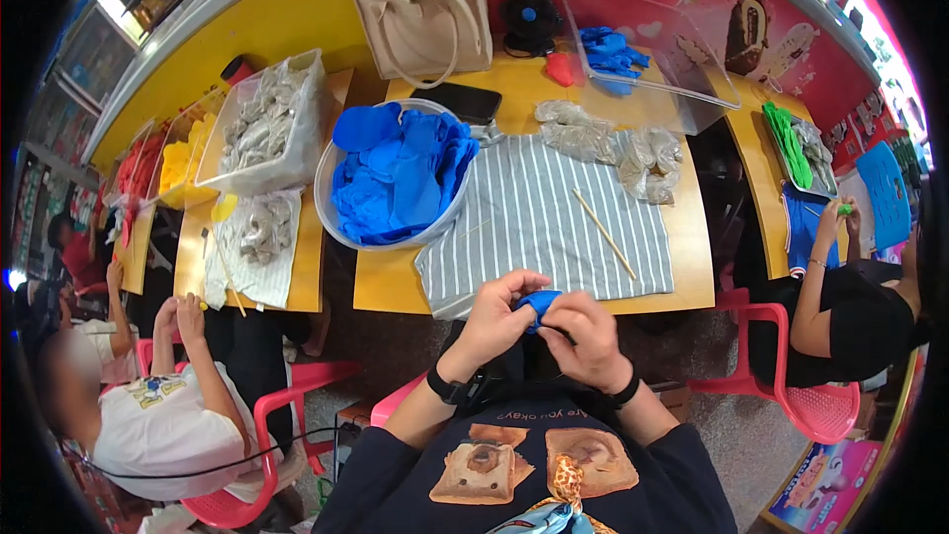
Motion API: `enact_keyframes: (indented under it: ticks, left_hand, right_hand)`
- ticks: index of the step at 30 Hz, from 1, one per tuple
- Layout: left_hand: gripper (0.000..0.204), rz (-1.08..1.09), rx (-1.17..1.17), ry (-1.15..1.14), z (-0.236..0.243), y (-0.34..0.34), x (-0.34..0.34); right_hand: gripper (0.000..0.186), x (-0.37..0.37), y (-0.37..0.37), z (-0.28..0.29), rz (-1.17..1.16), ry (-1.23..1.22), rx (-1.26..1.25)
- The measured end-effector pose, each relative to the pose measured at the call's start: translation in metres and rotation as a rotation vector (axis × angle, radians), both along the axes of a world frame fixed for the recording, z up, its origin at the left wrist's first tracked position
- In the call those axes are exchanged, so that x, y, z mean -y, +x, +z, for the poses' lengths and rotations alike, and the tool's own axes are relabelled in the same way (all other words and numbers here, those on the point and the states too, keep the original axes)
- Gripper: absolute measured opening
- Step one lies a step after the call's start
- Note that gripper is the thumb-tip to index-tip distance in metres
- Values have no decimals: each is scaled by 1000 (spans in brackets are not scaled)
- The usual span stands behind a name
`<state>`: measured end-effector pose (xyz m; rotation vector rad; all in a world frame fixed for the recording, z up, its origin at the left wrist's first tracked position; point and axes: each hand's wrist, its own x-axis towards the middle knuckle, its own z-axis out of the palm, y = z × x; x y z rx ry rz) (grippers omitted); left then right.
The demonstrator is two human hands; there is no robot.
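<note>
Both hands are together just past the near edge of the table, working on a small, soft-looking blue piece point(539, 306). My left hand point(501, 320) pinches it from the left side. From the right, the fingers of my right hand point(585, 338) close on its other edge; part of the piece is hidden behind them. A striped grey cloth point(534, 227) lies on the table ahead, with a thin wooden stick point(605, 234) across it. To its left stands a round see-through tub point(323, 203) heaped with flat blue pieces point(395, 173).
Bags of greyish stuff point(647, 163) lie at the cloth's far edge. Behind are a see-through bin point(682, 104) with blue pieces, a black fan point(531, 22), a beige tote bag point(425, 15) and a phone point(455, 102). People sit at tables left and right on pink chairs point(781, 356).
</note>
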<state>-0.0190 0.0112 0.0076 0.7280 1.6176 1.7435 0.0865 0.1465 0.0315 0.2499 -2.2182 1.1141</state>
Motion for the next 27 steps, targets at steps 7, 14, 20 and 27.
enact_keyframes:
  ticks: [7,14,20,27]
  left_hand:
    - [50,-279,486,209,9,-5,7]
    - [30,-58,107,155,4,9,18]
    - [12,97,290,249,0,17,15]
    - [9,170,27,167,5,21,20]
  right_hand:
    - [27,-25,1,6,86,-98,161]
    - [9,-17,12,-7,-109,-384,286]
    - [9,-1,11,-19,-13,-1056,223]
    - [15,-4,13,0,48,-944,712]
